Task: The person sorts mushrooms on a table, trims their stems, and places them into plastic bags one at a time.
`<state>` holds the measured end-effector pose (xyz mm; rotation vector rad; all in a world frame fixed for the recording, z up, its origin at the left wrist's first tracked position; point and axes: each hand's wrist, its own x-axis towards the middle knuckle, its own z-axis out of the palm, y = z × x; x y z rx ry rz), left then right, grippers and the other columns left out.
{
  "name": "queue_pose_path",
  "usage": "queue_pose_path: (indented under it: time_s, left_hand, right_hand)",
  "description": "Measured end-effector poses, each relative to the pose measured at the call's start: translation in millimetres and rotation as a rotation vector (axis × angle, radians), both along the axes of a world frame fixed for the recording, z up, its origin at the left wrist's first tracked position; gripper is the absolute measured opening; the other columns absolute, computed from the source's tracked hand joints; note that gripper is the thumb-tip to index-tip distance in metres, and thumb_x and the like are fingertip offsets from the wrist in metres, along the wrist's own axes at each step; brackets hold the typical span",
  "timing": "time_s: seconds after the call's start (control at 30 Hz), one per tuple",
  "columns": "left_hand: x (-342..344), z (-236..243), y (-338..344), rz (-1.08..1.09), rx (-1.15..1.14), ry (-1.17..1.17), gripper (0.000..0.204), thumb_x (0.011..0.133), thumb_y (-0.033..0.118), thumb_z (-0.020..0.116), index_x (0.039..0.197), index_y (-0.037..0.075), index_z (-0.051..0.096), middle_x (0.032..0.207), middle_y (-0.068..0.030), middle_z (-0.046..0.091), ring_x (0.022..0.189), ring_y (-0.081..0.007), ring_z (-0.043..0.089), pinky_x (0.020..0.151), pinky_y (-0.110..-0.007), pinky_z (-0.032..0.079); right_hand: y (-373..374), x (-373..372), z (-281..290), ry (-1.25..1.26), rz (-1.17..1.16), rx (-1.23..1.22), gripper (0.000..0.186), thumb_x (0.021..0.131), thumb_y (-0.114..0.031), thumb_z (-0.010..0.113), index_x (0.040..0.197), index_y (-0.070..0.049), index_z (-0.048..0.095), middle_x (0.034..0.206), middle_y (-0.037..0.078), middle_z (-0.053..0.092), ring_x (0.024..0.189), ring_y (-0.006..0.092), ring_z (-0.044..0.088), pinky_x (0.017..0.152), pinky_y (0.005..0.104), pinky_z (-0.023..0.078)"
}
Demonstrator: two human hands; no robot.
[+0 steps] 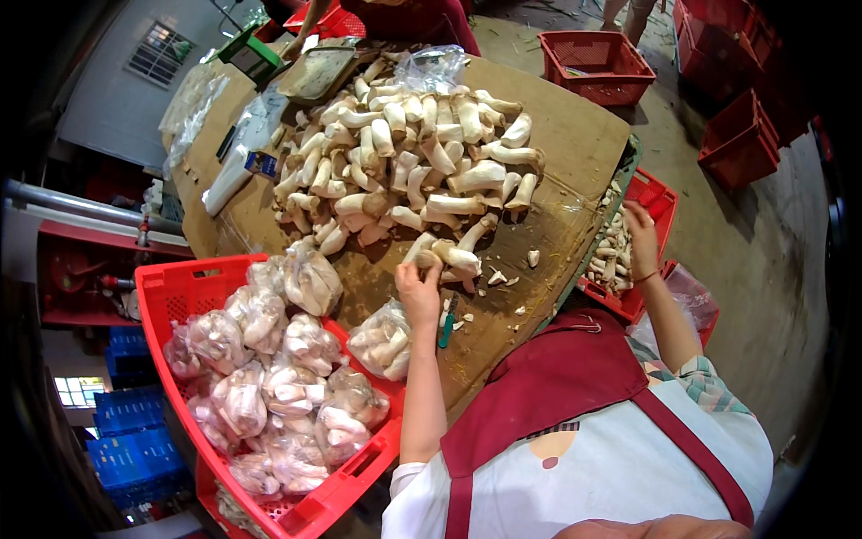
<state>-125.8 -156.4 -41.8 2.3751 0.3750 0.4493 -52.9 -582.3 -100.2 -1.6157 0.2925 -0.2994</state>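
Note:
My left hand (418, 289) is closed on a thick white king oyster mushroom (420, 245) at the near edge of the pile. Other mushrooms (458, 259) lie against its fingers. Just below, a small teal-handled knife (446, 329) rests on the cardboard-covered table (566, 180) among white trimmings (497, 278). Out to the right, my right hand (642, 241) hangs over a red crate (662, 199) holding small mushroom pieces (611, 256). Its fingers are loosely bent and apart, with nothing visible in them. A large heap of king oyster mushrooms (395, 153) covers the table's middle.
A red crate (202, 278) at left holds several clear bags of mushrooms (292, 391); another bag (382, 340) sits beside it. A green scale (250, 56) and a small dark blue box (261, 163) are farther back. Another person (417, 22) stands across the table. Red crates (597, 67) stand on the floor.

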Motion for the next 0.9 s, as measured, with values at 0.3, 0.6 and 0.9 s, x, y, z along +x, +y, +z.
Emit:
queue_pose_path:
  time_s: [0.3, 0.6, 0.9]
  left_hand:
    - [-18.6, 4.7, 22.5, 0.228, -1.132, -0.162, 0.026, 0.092, 0.027, 0.063, 0.106, 0.007, 0.057, 0.097, -0.0022, 0.060, 0.084, -0.0128, 0.055, 0.073, -0.029, 0.047]
    - [-55.9, 13.9, 11.3, 0.218, -1.520, -0.163, 0.029, 0.095, 0.029, 0.057, 0.109, 0.004, 0.052, 0.099, -0.0133, 0.064, 0.088, -0.0244, 0.064, 0.076, -0.035, 0.052]
    - [-58.5, 16.1, 8.6, 0.153, -1.623, -0.157, 0.028, 0.094, 0.028, 0.059, 0.106, 0.003, 0.053, 0.093, -0.0115, 0.063, 0.084, -0.0219, 0.063, 0.075, -0.036, 0.055]
  right_hand:
    - [200.6, -26.9, 46.6, -0.411, 0.890, -0.627, 0.020, 0.081, -0.017, 0.067, 0.099, -0.008, 0.068, 0.104, 0.006, 0.062, 0.097, 0.0259, 0.056, 0.087, 0.0345, 0.047]
    - [273.2, -33.3, 33.8, -0.391, 1.009, -0.882, 0.050, 0.070, -0.020, 0.073, 0.113, -0.004, 0.052, 0.096, 0.011, 0.060, 0.096, 0.0278, 0.055, 0.081, 0.0365, 0.045]
    - [243.6, -33.3, 26.0, -0.271, 0.909, -0.582, 0.019, 0.077, -0.017, 0.066, 0.092, -0.006, 0.063, 0.086, 0.012, 0.061, 0.087, 0.0316, 0.057, 0.078, 0.0392, 0.047]
